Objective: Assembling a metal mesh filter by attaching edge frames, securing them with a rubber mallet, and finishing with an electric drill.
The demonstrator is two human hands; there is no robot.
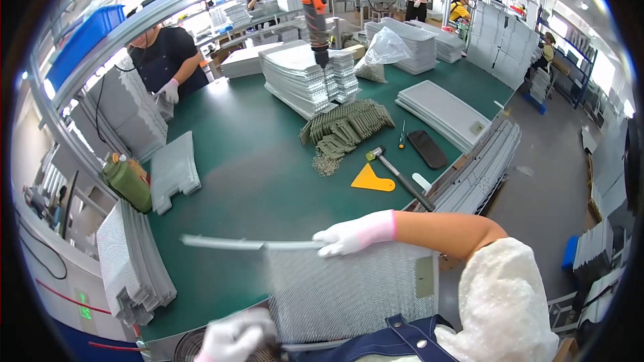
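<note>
A silvery ribbed panel (349, 291) with a khaki patch at its right side lies at the near edge of the table, against my body. Along its far edge runs a thin light-grey strip (225, 243), sticking out to the left well past the panel. My right hand (355, 234), in a white glove with a pink cuff, grips the strip's right end with its fingers closed, over the panel's far edge. At the panel's near left corner is my left hand (238, 336), also gloved; motion smears it, so its fingers cannot be made out.
Beyond my right hand lie a yellow scraper (373, 179), a hammer (402, 177), a screwdriver (402, 135) and a black case (427, 149). Khaki pieces (349, 127) are heaped mid-table. An orange power driver (312, 7) hangs overhead. Panel stacks (131, 261) stand left; a co-worker (168, 60) is at far left.
</note>
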